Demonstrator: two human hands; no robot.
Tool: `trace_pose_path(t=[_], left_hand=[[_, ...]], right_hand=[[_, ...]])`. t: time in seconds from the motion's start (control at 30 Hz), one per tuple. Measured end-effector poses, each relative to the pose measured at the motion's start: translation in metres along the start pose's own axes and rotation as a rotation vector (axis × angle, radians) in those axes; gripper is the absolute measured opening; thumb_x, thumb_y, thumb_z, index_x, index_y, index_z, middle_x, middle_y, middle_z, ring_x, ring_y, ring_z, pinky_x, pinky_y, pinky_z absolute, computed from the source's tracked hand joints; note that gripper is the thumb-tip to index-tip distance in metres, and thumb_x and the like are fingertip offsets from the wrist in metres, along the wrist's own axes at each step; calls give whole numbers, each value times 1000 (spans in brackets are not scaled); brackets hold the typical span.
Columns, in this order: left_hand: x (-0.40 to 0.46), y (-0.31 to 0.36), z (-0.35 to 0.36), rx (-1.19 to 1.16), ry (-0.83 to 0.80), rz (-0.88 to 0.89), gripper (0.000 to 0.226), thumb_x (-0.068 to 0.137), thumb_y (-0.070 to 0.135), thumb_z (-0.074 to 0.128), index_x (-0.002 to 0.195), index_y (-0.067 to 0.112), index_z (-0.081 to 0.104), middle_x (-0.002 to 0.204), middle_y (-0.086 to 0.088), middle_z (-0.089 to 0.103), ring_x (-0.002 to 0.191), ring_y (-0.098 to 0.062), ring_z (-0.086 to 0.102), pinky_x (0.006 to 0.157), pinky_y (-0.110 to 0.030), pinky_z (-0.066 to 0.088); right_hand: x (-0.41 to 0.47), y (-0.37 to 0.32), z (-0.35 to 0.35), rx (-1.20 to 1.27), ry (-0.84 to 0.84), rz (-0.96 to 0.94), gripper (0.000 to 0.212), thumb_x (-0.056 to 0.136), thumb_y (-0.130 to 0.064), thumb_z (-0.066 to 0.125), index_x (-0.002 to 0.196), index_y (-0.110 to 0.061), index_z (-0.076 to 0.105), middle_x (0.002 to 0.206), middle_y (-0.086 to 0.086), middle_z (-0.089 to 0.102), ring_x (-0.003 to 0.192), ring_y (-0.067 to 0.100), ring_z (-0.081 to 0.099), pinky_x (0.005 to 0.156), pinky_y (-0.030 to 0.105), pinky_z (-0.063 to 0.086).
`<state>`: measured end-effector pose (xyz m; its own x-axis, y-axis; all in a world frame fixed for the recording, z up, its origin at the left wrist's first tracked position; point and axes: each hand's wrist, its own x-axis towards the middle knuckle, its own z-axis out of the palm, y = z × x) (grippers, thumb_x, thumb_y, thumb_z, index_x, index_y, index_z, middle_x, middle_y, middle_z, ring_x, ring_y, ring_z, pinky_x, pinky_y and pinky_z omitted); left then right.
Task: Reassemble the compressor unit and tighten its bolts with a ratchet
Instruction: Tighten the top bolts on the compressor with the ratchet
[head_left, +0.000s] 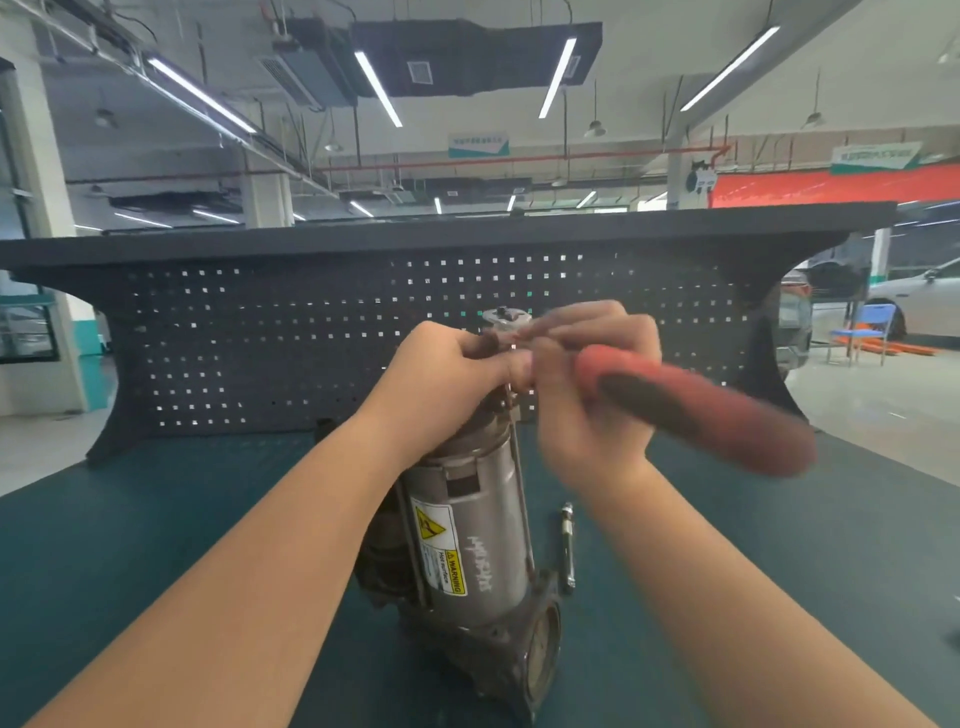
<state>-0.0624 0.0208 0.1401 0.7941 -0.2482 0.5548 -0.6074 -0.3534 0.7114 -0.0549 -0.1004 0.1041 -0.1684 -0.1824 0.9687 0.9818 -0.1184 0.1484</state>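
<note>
Near us stands the compressor (467, 540). Our left hand (447, 374) grips its top; our right hand (587, 395) holds the red ratchet (696, 410). We think we're tightening bolts; next, turn carefully.

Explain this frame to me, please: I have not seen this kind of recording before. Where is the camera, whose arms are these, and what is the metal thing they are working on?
The one picture comes from a camera worn on a person's head, looking forward and down, so the two bare arms are that person's own. On the green bench top lies a grey cylindrical compressor unit with a yellow warning label. The left hand grips the unit's far end. The right hand holds a tool with a red and black handle, blurred, presumably the ratchet; its working end is hidden. A slim metal tool piece lies beside the unit. A dark pegboard stands behind the bench.
</note>
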Motion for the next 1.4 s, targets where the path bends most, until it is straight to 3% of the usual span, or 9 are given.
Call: trace_pose_path(t=[0.17, 0.3, 0.43, 0.7, 0.93, 1.03, 1.17, 1.23, 1.4], left_hand=[[-1, -3, 1, 25, 28, 4, 20, 87, 34, 70, 79, 19, 80, 75, 3, 76, 70, -4, 68, 71, -18, 52], [-1, -3, 3, -12, 21, 1, 22, 77, 41, 77, 70, 20, 79, 71, -10, 74, 63, -12, 63, 66, -24, 47], [2, -3, 1, 98, -8, -27, 45, 88, 11, 64, 45, 24, 59, 37, 18, 51, 39, 4, 48, 45, -9, 38], [0, -2, 3, -9, 11, -28, 18, 87, 31, 70, 79, 17, 79, 80, -2, 77, 78, -14, 72, 70, -20, 53], [-1, -2, 4, -26, 27, -19, 14, 63, 41, 71, 53, 30, 71, 45, 6, 56, 47, -7, 44, 46, -18, 37], [-1, -3, 3, 14, 46, 10, 26, 78, 31, 73, 52, 34, 72, 47, 11, 61, 42, -2, 51, 45, -14, 40], [1, -6, 3, 12, 67, -22, 22, 87, 33, 70, 71, 23, 80, 72, 1, 76, 67, -8, 68, 67, -19, 52], [1, -5, 4, -12, 69, -20, 22, 87, 32, 70, 72, 19, 80, 69, -1, 75, 62, -6, 66, 59, -13, 48], [2, -4, 5, 65, 62, -40, 33, 77, 34, 77, 51, 17, 67, 42, 7, 55, 37, -2, 40, 39, -10, 32]], right_hand=[[25, 8, -10, 693, 687, 1057, 16, 100, -12, 44, 85, -12, 49, 72, 7, 62, 42, 11, 47, 41, 18, 36], [20, -4, -9, 350, 286, 511, 15, 96, -9, 51, 86, -19, 48, 72, -3, 65, 50, 12, 56, 47, 20, 44], [9, -6, -7, -178, -286, -119, 31, 75, 4, 72, 87, -15, 51, 88, 0, 58, 80, 10, 62, 70, 22, 51], [25, 11, -11, 643, 607, 1058, 16, 101, -16, 47, 87, -10, 50, 75, 8, 64, 43, 10, 51, 42, 19, 42], [11, 0, -11, -185, -166, -212, 17, 84, -17, 69, 79, -12, 53, 85, 5, 58, 75, 6, 64, 65, 17, 49], [7, -3, -5, -101, -11, -35, 19, 91, -23, 64, 81, -15, 50, 85, -1, 63, 71, 9, 65, 64, 19, 52], [26, 5, -14, 472, 545, 914, 16, 99, -17, 51, 84, -12, 51, 74, 3, 67, 44, 11, 54, 45, 19, 44], [27, 10, -15, 651, 645, 1092, 17, 101, -17, 48, 85, -10, 50, 76, 8, 64, 44, 10, 50, 42, 19, 41], [19, -4, -11, -38, 6, 116, 8, 86, -8, 64, 80, -6, 58, 72, -8, 60, 73, -5, 62, 65, 10, 48]])
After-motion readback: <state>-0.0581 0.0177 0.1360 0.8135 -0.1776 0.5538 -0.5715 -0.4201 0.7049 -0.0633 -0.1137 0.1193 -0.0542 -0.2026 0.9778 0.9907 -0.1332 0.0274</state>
